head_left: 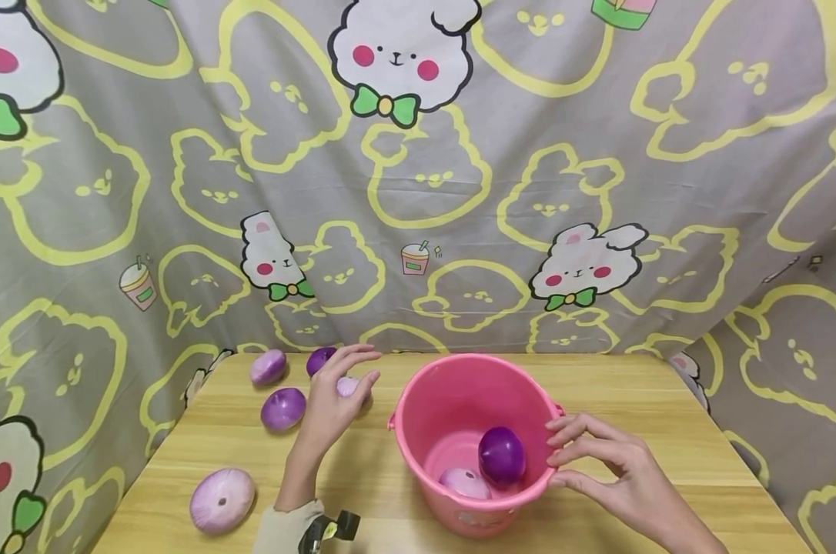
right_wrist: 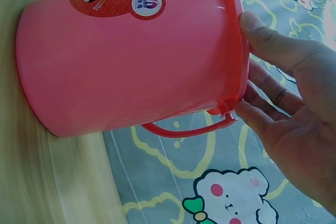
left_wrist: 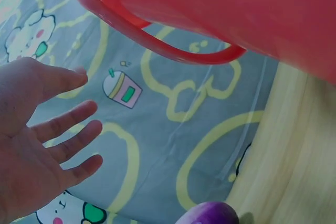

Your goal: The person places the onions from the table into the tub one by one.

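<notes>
Far L on the table (head_left: 362, 477), the near onion (head_left: 222, 501) lies alone, w/ its root end showing. Beyond it sit the streaked onion (head_left: 269, 368), the purple onion (head_left: 283, 408) and the back onion (head_left: 321, 360), the last partly behind the L hand (head_left: 336, 396). All lie w/ gaps btwn, prob. so each can be got at singly, & this side suits the L hand's reach.

L hand is raised, fingers apart & loosely bent, nothing in them; L wrist view agrees. The pale onion (head_left: 349, 387) shows just past the thumb side, part hidden; hand is prob. above it rather than touching. Loose fingers likely just mean the hand is free.

Mid-table: bucket (head_left: 473, 369), mouth facing up, prob. central so both hands get to it. Its handle (left_wrist: 173, 51) hangs down outside, which keeps it out of the mouth's way. Inside, on L, the light onion (head_left: 464, 483) is part hidden by the near rim; to its R, the dark onion (head_left: 502, 457). Both are low down, prob. where the base lets them settle.

Far R: R hand (head_left: 608, 465), fingers & thumb clamped on the bucket's R rim, prob. to steady it vs sliding or tipping; the light hold suggests it isn't bearing the weight.
</notes>
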The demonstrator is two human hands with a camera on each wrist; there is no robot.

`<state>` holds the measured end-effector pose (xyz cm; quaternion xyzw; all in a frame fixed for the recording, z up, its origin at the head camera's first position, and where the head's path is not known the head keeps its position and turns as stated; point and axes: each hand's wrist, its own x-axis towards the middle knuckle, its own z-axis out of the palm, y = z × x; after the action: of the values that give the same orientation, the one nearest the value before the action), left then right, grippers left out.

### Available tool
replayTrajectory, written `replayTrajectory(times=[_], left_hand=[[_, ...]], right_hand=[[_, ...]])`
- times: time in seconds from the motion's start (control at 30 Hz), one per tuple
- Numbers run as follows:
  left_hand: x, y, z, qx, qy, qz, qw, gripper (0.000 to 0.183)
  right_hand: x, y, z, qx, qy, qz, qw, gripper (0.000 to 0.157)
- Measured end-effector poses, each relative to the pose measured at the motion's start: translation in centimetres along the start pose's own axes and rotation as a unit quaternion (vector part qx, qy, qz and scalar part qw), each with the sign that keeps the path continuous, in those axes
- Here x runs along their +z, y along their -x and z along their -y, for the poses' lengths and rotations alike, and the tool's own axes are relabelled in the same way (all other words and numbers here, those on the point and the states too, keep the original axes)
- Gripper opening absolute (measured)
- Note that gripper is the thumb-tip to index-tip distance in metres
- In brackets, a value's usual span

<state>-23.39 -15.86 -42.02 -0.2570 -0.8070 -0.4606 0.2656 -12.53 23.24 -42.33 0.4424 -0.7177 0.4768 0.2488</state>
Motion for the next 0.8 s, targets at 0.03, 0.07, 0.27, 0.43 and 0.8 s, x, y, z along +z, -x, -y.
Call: replayTrajectory(times=[0.03,0.07,0.27,0.43,0.8], left_hand=[[0.1,0.0,0.1,0.001,-0.003,-0.002,1.0,0.031],[0.1,0.0,0.2,0.003,-0.006,-0.003,1.0,0.031],[0.5,-0.2,0.7,0.008,-0.012,-0.014,0.9998,0.031],[0.7,-0.2,1.2,0.009,-0.016,-0.015,0.9997,0.029],[0.5,0.7,3.0,-0.017,-0.047,-0.014,0.9987,0.029]], right_hand=[[0.0,0.0,0.0,0.0,0.0,0.0,1.0,0.039],[0.0,0.0,0.0,0.001,0.003,0.0,1.0,0.039],[-0.3,0.1,0.0,0.017,0.019,0.003,1.0,0.045],[-0.4,0.0,0.1,0.019,0.02,0.002,1.0,0.044],[0.2,0.2,-0.1,0.005,0.006,0.005,1.0,0.04]])
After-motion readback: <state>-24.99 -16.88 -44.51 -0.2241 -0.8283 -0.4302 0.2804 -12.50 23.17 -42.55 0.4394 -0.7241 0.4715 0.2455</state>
